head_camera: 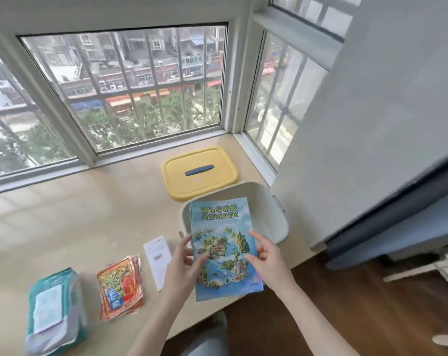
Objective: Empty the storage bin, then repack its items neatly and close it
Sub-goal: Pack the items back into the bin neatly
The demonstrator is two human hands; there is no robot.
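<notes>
Both sides of map booklet [223, 227] pinched by left hand [184, 258] and right hand [266, 255]; white bin [269, 214] floor mostly hidden behind.

Left hand [184, 263] and right hand [269, 260] were bare, forearms [318, 322] too; looked like light grey-blue trousers [210, 337] below.

1. The bin [275, 219] stands at the counter's [89, 214] right end, near the front edge.
2. The lid [212, 185] lies behind the bin, just before the window [130, 86].
3. The booklet [223, 242] is over the bin's near-left rim, with the left hand [184, 263] on its left edge and the right hand [269, 260] on its right.
4. Left of the bin, along the front, lie a slip [158, 260], then sachets [120, 289], then a pack [55, 309] farthest left.
</notes>
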